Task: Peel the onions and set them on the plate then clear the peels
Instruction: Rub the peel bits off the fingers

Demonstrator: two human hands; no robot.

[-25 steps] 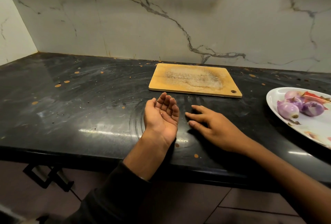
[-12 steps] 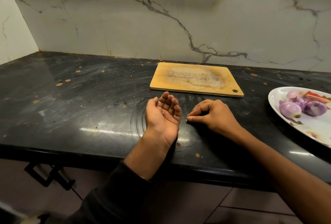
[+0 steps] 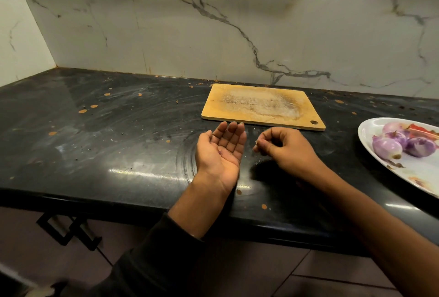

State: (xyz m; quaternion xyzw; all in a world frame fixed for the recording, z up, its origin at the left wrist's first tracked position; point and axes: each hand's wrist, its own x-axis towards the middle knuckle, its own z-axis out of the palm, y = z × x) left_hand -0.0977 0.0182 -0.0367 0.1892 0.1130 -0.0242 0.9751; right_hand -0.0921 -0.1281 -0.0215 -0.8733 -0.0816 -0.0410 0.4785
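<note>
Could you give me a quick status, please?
Left hand open, palm up. Right hand pinching a peel scrap. Peeled onions on plate. Nothing blocking.

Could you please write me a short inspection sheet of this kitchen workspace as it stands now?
Surface: black countertop, smeared, dotted with small orange-brown flecks.
Job's things: peeled onions on the white plate at right; tiny peel scrap in the left palm.
Clutter: bare wooden cutting board near the wall.
Hands: left hand palm up, fingers straight; right hand with fingertips pinched, apparently on a small scrap.
Cables: nothing seen.
Surroundings: marble-patterned wall; black cabinet handles under the counter.
</note>
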